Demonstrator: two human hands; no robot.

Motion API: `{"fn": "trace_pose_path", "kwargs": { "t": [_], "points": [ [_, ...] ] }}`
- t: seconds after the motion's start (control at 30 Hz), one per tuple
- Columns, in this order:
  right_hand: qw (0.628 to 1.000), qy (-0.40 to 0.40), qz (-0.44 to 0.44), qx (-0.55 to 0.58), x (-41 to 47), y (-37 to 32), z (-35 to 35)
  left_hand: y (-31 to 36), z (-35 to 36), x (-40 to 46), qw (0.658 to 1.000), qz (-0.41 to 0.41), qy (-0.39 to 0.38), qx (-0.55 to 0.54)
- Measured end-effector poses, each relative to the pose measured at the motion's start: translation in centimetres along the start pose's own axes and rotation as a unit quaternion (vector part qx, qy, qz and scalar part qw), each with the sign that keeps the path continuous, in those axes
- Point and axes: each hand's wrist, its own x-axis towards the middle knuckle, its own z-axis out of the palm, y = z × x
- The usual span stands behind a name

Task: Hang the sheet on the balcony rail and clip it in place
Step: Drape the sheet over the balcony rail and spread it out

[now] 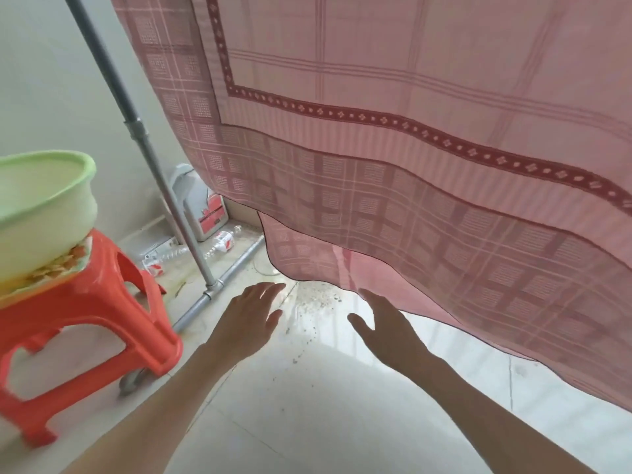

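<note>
Both the left hand [246, 319] and right hand [386, 326] reach, fingers spread and grasping nothing, toward the hanging pink checked cotton sheet [410, 148].

My only view comes from the head camera, looking forward and steeply down, close to the hanging sheet [410, 148] and the tiled floor [307, 405] beneath it.

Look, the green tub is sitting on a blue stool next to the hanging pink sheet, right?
Not quite: the stool is orange-red, not blue. The head view shows the green tub sitting on it, next to the hanging pink sheet.
</note>
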Motion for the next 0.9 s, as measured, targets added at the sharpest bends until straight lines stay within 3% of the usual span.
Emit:
{"fn": "trace_pose_path", "kwargs": {
  "t": [0.1, 0.13, 0.2, 0.27, 0.33, 0.4, 0.47, 0.7, 0.9],
  "points": [
    [0.969, 0.023, 0.103, 0.224, 5.8, -4.6, 3.2, -7.1, -0.7, 3.7, 0.995, -0.027, 0.025, -0.089],
    [0.933, 0.02, 0.138, 0.332, 7.6, -5.8, 3.9, -8.9, -1.1, 5.3, 0.988, -0.052, 0.037, -0.138],
    [0.806, 0.026, 0.186, 0.561, 11.2, -7.8, 4.7, -12.2, -1.9, 8.9, 0.958, -0.118, 0.07, -0.253],
    [0.673, 0.059, 0.191, 0.712, 14.3, -9.2, 4.8, -15.1, -3.0, 12.7, 0.895, -0.173, 0.089, -0.402],
    [0.604, 0.106, 0.172, 0.771, 16.5, -10.2, 5.3, -17.1, -4.0, 15.9, 0.799, -0.18, 0.121, -0.56],
    [0.557, 0.159, 0.174, 0.796, 17.6, -10.6, 5.7, -18.1, -4.8, 17.8, 0.715, -0.16, 0.151, -0.663],
    [0.542, 0.198, 0.19, 0.794, 18.1, -10.5, 6.1, -18.8, -5.1, 18.8, 0.681, -0.127, 0.176, -0.699],
    [0.57, 0.262, 0.225, 0.746, 18.2, -9.7, 5.4, -21.0, -6.8, 21.1, 0.693, -0.037, 0.174, -0.699],
    [0.551, 0.285, 0.245, 0.745, 18.5, -9.4, 4.2, -20.8, -8.8, 21.3, 0.693, -0.006, 0.14, -0.707]
  ]
}}
